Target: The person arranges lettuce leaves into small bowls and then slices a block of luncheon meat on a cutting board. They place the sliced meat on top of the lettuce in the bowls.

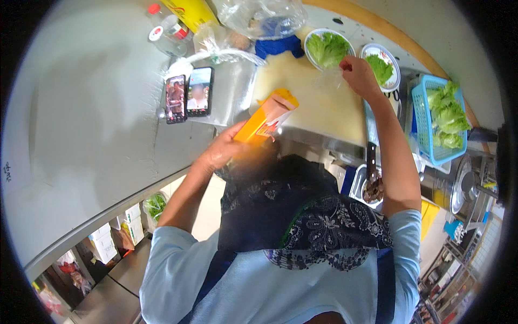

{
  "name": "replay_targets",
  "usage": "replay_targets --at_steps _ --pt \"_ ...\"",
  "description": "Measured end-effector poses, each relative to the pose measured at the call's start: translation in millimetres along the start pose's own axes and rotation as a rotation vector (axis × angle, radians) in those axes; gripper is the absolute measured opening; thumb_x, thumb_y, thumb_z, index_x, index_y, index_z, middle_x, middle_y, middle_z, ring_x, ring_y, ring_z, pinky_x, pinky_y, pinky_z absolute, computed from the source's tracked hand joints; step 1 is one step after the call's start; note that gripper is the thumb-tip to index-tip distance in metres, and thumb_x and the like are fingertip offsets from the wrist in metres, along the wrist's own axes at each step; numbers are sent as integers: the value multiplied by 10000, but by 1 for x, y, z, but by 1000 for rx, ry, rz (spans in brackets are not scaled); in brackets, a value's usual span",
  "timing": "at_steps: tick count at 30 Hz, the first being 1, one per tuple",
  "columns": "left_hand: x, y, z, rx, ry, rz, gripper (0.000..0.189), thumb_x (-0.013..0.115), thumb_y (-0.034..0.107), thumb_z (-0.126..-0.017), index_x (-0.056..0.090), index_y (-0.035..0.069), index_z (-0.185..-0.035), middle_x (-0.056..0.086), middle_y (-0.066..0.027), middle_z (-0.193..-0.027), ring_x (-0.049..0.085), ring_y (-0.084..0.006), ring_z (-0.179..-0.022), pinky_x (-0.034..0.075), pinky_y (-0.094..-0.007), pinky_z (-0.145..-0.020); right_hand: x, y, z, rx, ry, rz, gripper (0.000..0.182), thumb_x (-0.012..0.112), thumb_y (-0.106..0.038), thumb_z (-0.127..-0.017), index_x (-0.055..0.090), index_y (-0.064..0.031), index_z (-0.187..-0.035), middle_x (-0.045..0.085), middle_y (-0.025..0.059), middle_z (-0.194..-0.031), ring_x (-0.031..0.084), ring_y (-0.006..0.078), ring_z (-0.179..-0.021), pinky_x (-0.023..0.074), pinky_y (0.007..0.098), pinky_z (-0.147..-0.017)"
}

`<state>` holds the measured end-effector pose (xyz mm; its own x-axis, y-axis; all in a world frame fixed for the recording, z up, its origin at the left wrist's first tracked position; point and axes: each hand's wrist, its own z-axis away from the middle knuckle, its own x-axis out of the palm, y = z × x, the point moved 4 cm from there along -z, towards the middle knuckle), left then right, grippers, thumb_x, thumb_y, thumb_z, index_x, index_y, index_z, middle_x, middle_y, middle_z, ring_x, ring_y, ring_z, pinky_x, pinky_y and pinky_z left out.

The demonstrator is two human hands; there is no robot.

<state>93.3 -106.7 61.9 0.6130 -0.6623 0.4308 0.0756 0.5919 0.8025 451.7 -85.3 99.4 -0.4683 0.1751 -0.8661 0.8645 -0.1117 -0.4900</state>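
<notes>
In my left hand (220,150) is a yellow cardboard box (263,121), held tilted over the near left part of the pale cutting board (340,109). Its far end has flaps folded open. My right hand (359,77) has its fingers closed on a thin, clear plastic piece (328,78), blurred and hard to make out. Just beyond that hand stands a bowl of lettuce leaves (327,49). A second patterned bowl (394,65), with a green leaf in it, sits to its right, partly behind my wrist.
Two lit phones (176,99) lean at the board's left. Plastic bottles (168,40) and a blue cloth (279,46) lie behind. On the right are a blue basket (423,121) of lettuce and a dark-handled knife (371,160) above a container of dark food (372,191).
</notes>
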Motion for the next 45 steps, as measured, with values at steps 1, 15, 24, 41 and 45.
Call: replay_targets --at_steps 1,15,24,41,45 --pt "-4 -4 2 5 28 59 756 712 256 -673 367 75 -1321 536 -103 -1164 564 -210 -989 511 -358 -790 -3 -7 -6 91 -24 -147 125 537 -41 -755 592 -15 -864 627 117 -746 602 231 -645 484 318 -542" --pt "-14 -7 35 309 117 487 813 754 276 -642 341 33 -1298 523 -154 -1158 583 -271 -954 507 -431 -813 44 -118 -162 -219 98 -142 143 472 -17 -780 577 -20 -876 591 104 -685 596 207 -610 482 308 -550" --pt "-34 -18 35 331 207 454 817 756 260 -646 338 21 -1307 512 -159 -1185 563 -282 -1013 496 -432 -836 38 -177 -109 -562 45 -236 194 548 -140 -814 614 -51 -972 642 94 -903 605 203 -779 481 311 -732" --pt "9 -25 -63 -81 -157 166 725 690 145 -670 376 7 -1308 504 -99 -1233 486 -212 -1132 366 -345 -972 76 -13 22 371 -436 -1173 230 530 -233 -891 596 -49 -1011 610 27 -829 557 104 -717 470 247 -656" --pt "19 -21 -76 -27 -135 312 787 701 216 -671 327 1 -1330 500 -139 -1228 514 -257 -1096 406 -388 -935 76 41 -5 541 -122 -1463 202 495 -212 -908 597 -60 -995 586 24 -775 539 106 -669 452 238 -600"
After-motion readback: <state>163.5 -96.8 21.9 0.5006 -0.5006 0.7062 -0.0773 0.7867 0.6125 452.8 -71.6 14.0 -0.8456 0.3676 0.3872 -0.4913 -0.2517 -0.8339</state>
